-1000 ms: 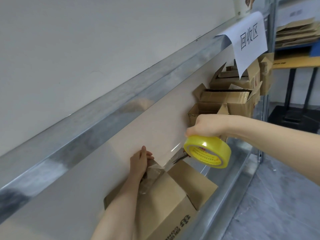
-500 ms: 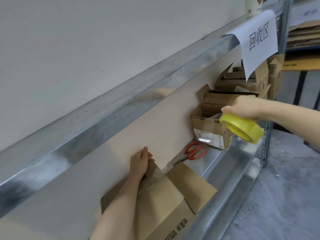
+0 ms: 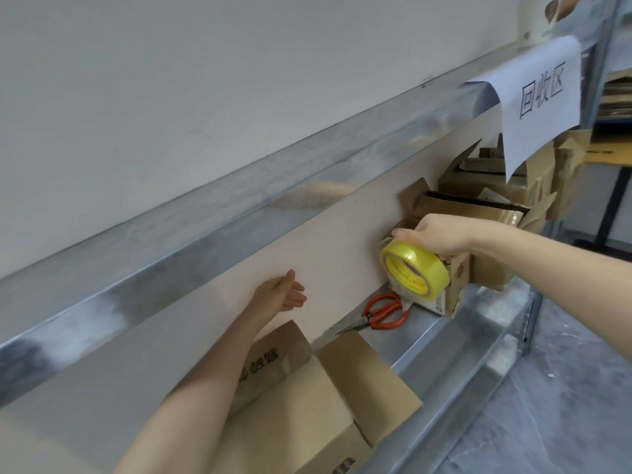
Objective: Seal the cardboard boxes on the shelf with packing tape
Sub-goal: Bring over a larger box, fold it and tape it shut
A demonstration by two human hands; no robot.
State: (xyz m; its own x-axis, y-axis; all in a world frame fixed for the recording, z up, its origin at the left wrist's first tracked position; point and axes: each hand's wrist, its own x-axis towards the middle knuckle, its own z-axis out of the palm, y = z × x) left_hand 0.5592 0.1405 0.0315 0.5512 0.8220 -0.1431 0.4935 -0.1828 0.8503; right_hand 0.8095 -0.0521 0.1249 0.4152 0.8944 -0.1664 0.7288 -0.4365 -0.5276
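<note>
On the shelf the nearest cardboard box sits flaps-open, its print cut off, below the left hand with fingers loose and holding nothing, then red scissors, the right hand gripping the yellow tape roll before a small box, and a sign reading 回收区 half-hiding farther boxes.

Two hands are in view, the left hand and the right hand. There is one yellow roll of tape and one pair of red scissors. On the shelf stand one open box nearest, one small box behind the tape, and a heap of boxes beyond, at least three, too jumbled to count exactly. One paper sign hangs above.
</note>
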